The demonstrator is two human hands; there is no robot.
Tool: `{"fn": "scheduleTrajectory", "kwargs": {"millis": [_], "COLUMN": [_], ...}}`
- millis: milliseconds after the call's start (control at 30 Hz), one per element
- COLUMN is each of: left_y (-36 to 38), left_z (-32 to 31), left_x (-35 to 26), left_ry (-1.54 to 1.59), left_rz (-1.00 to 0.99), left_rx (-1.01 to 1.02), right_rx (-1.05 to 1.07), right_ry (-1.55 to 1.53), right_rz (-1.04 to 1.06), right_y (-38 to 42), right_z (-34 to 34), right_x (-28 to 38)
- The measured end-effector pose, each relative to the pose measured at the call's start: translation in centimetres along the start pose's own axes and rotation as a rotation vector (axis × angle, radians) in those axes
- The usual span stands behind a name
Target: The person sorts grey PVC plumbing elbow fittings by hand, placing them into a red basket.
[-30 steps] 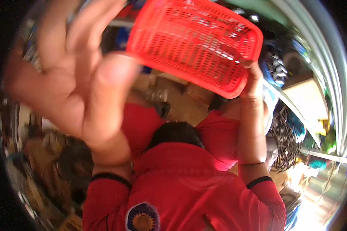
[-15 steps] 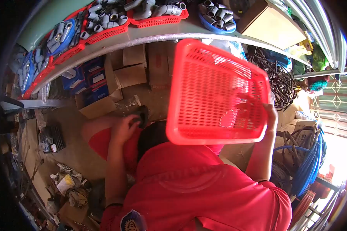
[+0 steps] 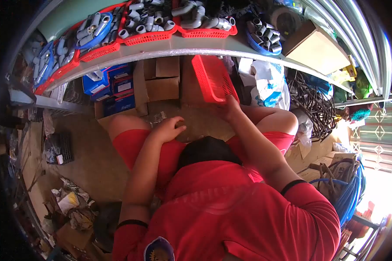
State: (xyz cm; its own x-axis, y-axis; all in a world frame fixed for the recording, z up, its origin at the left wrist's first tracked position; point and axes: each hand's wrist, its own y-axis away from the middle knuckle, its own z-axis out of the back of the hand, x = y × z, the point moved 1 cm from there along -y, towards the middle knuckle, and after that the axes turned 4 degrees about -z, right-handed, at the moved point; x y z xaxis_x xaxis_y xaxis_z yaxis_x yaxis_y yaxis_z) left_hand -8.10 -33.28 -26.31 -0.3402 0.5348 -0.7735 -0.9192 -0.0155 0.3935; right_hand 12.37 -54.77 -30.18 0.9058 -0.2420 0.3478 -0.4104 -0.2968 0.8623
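My right hand (image 3: 231,108) grips the near end of a red plastic basket (image 3: 215,82). The basket has slotted walls and is tilted, its far end near the front edge of the shelf. Its inside shows only in part, and most of my right fingers are hidden beneath the rim. Over by my bent left knee, my left hand (image 3: 167,129) rests with nothing visible in it, its fingers loosely apart.
Overhead, a shelf (image 3: 187,47) carries red baskets (image 3: 148,39) and blue baskets (image 3: 265,48) of grey pipe fittings. Below stand an open cardboard box (image 3: 165,89), blue boxes (image 3: 119,102) and a white-blue bag (image 3: 268,85). Blue hose coils (image 3: 350,187) hang at the right.
The red basket has moved forward and away from my chest, from close in front of me to near the shelf, and tipped. My left hand has shifted slightly right and its fingers show more.
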Motion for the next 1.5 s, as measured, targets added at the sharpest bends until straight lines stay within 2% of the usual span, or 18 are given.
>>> {"fn": "scheduleTrajectory", "kwargs": {"millis": [200, 300, 400, 500, 600, 800, 900, 1000, 1067, 1133, 1167, 1200, 1267, 1300, 1333, 1367, 1433, 1500], "left_y": [0.3, 0.5, 0.8, 1.0, 0.5, -2.1, -4.0, -5.8, -7.5, -8.5, -9.3, -10.2, -12.0, -13.3, -13.9, -14.8, -16.1, -15.1], "left_z": [0.7, 1.3, 1.9, 2.0, 1.7, 2.2, 1.9, 1.5, 1.1, 0.7, 0.6, 0.9, 1.5, 1.3, 1.4, 1.4, 0.3, -0.6], "left_x": [-0.2, 1.0, 0.8, 1.8, 1.4, -2.1, -3.9, -6.1, -6.6, -7.9, -7.5, -7.9, -8.0, -7.5, -7.4, -6.8, -4.2, -3.6], "left_ry": [-0.008, 0.086, 0.121, 0.116, 0.084, 0.086, 0.103, 0.137, 0.145, 0.142, 0.203, 0.156, 0.116, 0.129, 0.105, 0.061, 0.083, -0.010], "left_rz": [0.020, 0.085, 0.143, 0.144, 0.070, -0.135, -0.173, -0.261, -0.412, -0.528, -0.344, -0.360, -0.415, -0.449, -0.435, -0.354, -0.324, -0.213], "left_rx": [0.007, -0.005, -0.051, -0.096, -0.143, -0.258, -0.235, -0.267, -0.345, -0.450, -0.333, -0.306, -0.279, -0.280, -0.262, -0.227, -0.237, -0.233], "right_rx": [0.032, -0.056, 0.045, -0.125, -0.090, 0.165, 0.148, 0.047, -0.028, 0.111, 0.183, 0.132, 0.062, -0.156, -0.327, -0.369, -0.724, -0.666], "right_ry": [-0.105, 0.010, 0.130, 0.342, 0.553, 0.998, 0.954, 0.582, 0.505, 0.428, 0.528, 0.666, 0.650, 0.731, 1.004, 1.118, 1.665, 1.927], "right_rz": [0.335, 0.118, -0.151, -0.333, -0.317, -0.033, 0.059, 0.563, 0.607, 0.691, 0.794, 0.941, 1.372, 1.677, 1.857, 2.014, 1.928, 1.581], "right_y": [-18.8, -13.7, -17.3, -20.5, -19.0, -12.8, -10.4, -12.9, -5.2, 0.7, 4.0, 5.2, 7.7, 9.8, 11.3, 11.2, 7.2, 7.1], "right_z": [0.9, -2.0, 0.2, 0.7, -0.2, -2.8, -2.0, -0.2, -3.1, -5.6, -7.1, -8.4, -11.9, -13.8, -15.4, -16.8, -17.7, -18.2], "right_x": [-2.0, -2.9, -5.5, -8.1, -8.9, -6.3, -5.4, -3.1, 2.3, 6.7, 9.0, 11.2, 14.9, 16.6, 18.7, 20.3, 23.4, 24.8]}}
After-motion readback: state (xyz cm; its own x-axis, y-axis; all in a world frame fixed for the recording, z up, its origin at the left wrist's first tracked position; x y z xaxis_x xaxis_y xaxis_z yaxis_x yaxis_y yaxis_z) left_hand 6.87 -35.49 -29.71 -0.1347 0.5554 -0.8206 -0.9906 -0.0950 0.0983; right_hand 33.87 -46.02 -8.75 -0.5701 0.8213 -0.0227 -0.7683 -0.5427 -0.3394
